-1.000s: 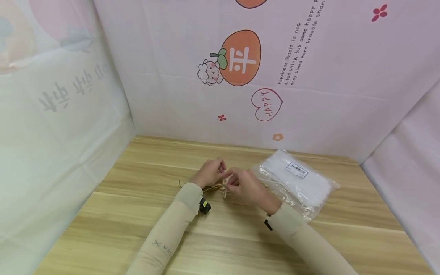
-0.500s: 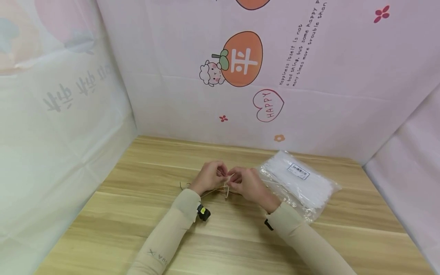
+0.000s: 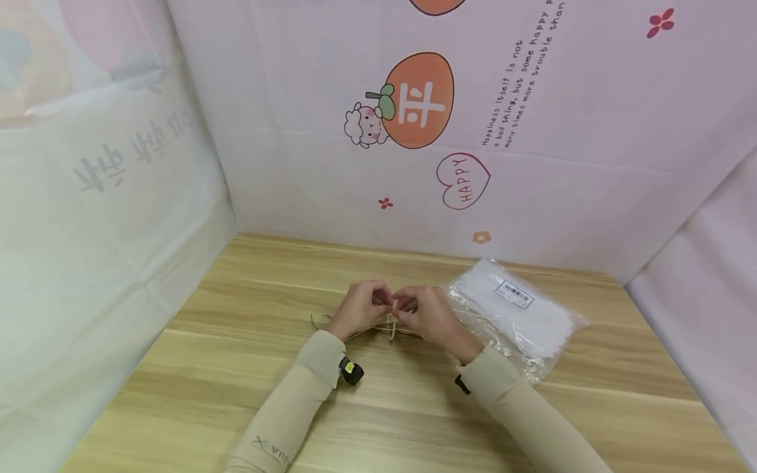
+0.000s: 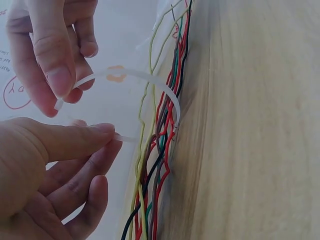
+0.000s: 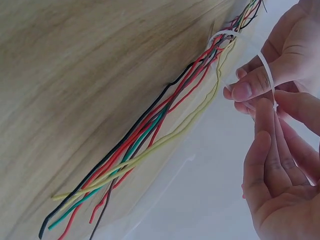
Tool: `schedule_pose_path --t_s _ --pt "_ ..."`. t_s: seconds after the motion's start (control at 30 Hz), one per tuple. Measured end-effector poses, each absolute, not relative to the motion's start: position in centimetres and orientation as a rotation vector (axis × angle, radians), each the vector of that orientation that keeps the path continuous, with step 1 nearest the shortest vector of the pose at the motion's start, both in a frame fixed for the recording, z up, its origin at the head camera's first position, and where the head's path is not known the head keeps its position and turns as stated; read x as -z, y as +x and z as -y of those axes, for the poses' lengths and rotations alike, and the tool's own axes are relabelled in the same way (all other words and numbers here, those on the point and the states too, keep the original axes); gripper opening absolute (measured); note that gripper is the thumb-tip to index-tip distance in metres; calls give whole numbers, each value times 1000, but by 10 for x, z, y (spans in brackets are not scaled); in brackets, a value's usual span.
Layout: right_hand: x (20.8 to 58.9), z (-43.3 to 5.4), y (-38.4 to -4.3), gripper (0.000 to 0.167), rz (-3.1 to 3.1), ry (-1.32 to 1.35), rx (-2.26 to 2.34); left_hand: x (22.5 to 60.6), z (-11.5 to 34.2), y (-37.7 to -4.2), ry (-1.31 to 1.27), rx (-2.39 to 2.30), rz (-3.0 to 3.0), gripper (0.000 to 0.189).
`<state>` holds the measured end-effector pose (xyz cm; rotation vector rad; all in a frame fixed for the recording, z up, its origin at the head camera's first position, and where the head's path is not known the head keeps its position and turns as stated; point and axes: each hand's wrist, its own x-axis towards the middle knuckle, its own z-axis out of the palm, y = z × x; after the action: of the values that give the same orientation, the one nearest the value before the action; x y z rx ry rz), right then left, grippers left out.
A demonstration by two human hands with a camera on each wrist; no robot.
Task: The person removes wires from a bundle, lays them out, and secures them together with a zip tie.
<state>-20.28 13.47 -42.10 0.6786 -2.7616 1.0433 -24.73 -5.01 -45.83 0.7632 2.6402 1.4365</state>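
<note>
A thin white zip tie (image 4: 150, 77) loops round a bundle of wires (image 4: 161, 145), coloured red, black, green, brown and yellow. My left hand (image 3: 357, 307) pinches one end of the tie between thumb and fingers. Facing it, my right hand (image 3: 433, 318) pinches the other end, the fingertips of both hands almost meeting. Seen from the right wrist, the tie (image 5: 265, 67) arches from the fingers over to the wires (image 5: 145, 132), whose loose ends fan out on one side. In the head view the hands hide most of the bundle.
A clear plastic bag (image 3: 514, 322) full of white zip ties, with a barcode label (image 3: 514, 293), lies to the right on the wooden table (image 3: 378, 420). Printed cloth (image 3: 319, 177) hangs behind the table and at both sides.
The hands have drawn level beside each other, fingertips facing, both gripping the tie. The right hand has moved slightly down from over the left one's fingers. The bag stays put.
</note>
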Motion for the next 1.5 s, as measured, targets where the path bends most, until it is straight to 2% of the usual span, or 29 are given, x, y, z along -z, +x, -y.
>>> schedule_pose_path --t_s 0.8,1.03,1.5 --pt "422 -134 -208 20 2780 747 -1028 455 50 -245 768 -1415 -2664 15" --pt "422 -134 -210 21 2785 780 -1005 454 51 -246 768 -1384 -2670 8" --pt "420 -132 -209 22 2785 773 -1021 454 54 -247 729 -1432 -2627 8"
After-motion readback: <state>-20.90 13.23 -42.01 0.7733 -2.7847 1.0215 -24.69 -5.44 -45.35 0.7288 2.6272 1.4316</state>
